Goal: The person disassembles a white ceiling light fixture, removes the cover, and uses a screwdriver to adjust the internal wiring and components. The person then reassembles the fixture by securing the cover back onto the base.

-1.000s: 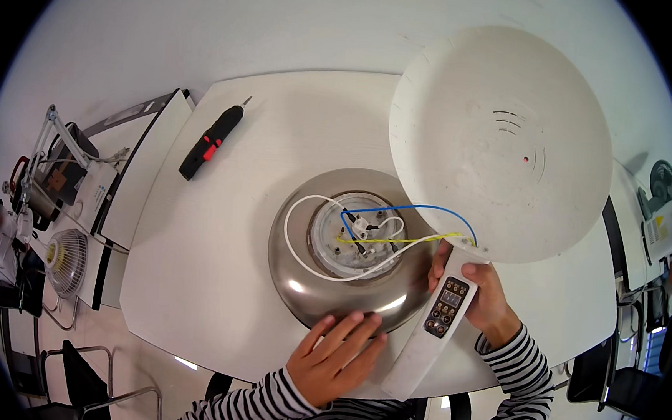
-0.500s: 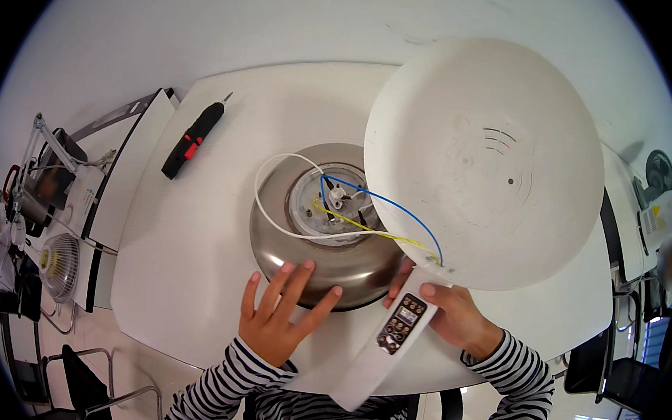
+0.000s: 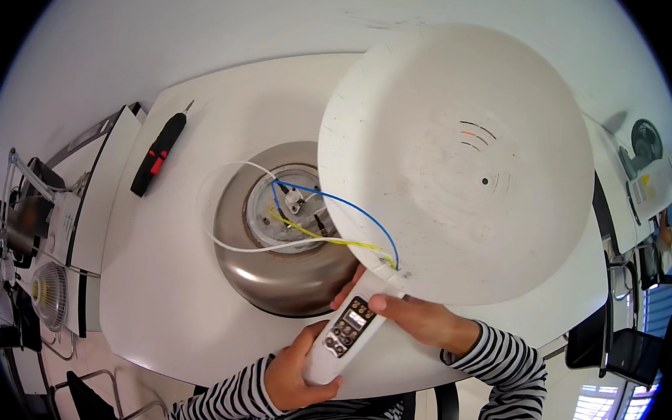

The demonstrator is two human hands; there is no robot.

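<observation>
A wide white round shell (image 3: pixel 436 201) with a handle (image 3: pixel 348 330) is held tilted over the table. My left hand (image 3: pixel 295 373) is closed round the handle's lower end. Higher up, near the shell's rim, my right hand (image 3: pixel 414 319) grips the same handle, its thumb beside the small button panel (image 3: pixel 348 326). A shiny metal pan (image 3: pixel 270 283) lies upside down on the table, partly covered by the shell. Blue, yellow and white wires (image 3: pixel 359 205) join its round base (image 3: pixel 262 221) to the shell near the handle.
A black and red cordless screwdriver (image 3: pixel 158 154) lies on the white table (image 3: pixel 170 277) at the left. Beyond the table are a side desk (image 3: pixel 91 195) with a round wire-guarded appliance (image 3: pixel 50 296), a chair (image 3: pixel 93 399), and a small green fan (image 3: pixel 646 139) at the right.
My left hand has gone from open above the pan to closed on the handle's lower end. The shell and the right hand sit further left in view, as does the whole scene.
</observation>
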